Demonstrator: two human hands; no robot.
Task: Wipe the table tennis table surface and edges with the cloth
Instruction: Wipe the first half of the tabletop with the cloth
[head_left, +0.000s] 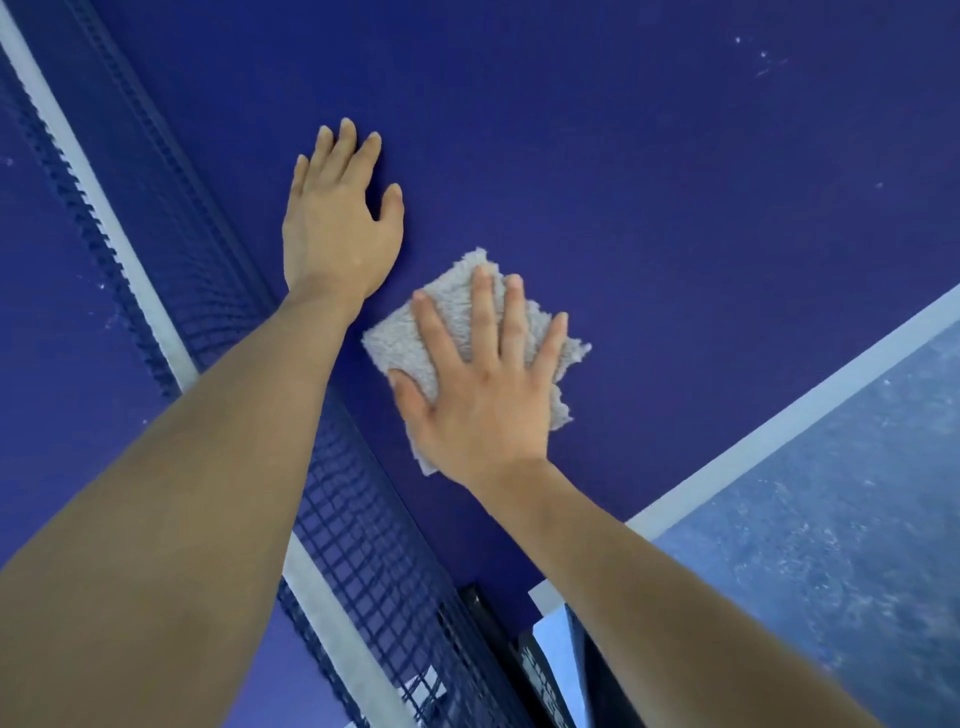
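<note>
Here we press the cloth (402, 345) onto the blue surface (649, 182) under our right hand (483, 400), fingers straight and spread; our left hand (337, 223) rests flat and empty beside the net (358, 519). The white edge line (779, 415) lies to the cloth's right.

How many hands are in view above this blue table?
2. The left hand lies flat on the bare blue table tennis table beside the dark mesh net; the right hand presses a fluffy grey cloth onto the surface, nearer the white edge line.
</note>
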